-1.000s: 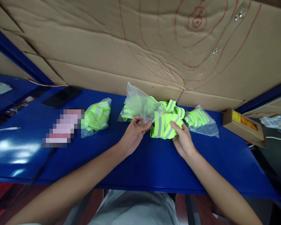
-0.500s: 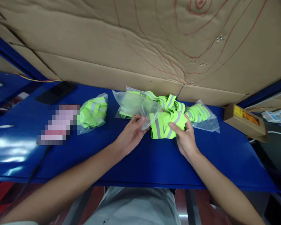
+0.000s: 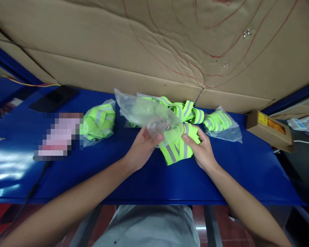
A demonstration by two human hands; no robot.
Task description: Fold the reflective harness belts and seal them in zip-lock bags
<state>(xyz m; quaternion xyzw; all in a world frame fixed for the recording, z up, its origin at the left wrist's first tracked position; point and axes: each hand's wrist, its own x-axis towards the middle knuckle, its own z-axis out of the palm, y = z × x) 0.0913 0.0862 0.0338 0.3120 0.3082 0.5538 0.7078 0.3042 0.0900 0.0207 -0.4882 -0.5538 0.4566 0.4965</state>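
My left hand is closed on a clear plastic bag, whose loose end rises up to the left. A folded neon-yellow reflective strap with silver stripes is gripped between the thumb and fingers of my right hand. The bag's near end overlaps the upper left part of this strap; whether any of the strap is inside it I cannot tell. Just behind my hands, more loose reflective straps lie heaped on the blue table, partly hidden by the bag.
To the left is a bagged bundle of straps, to the right another bagged bundle. A brown box stands at the right end. A pixelated object and a dark phone-like slab lie left. A cardboard panel rises behind.
My left hand has brought the bag over the held strap, and its loose end now stands higher. The strap has shifted slightly left and toward me. The camera view has moved a little.
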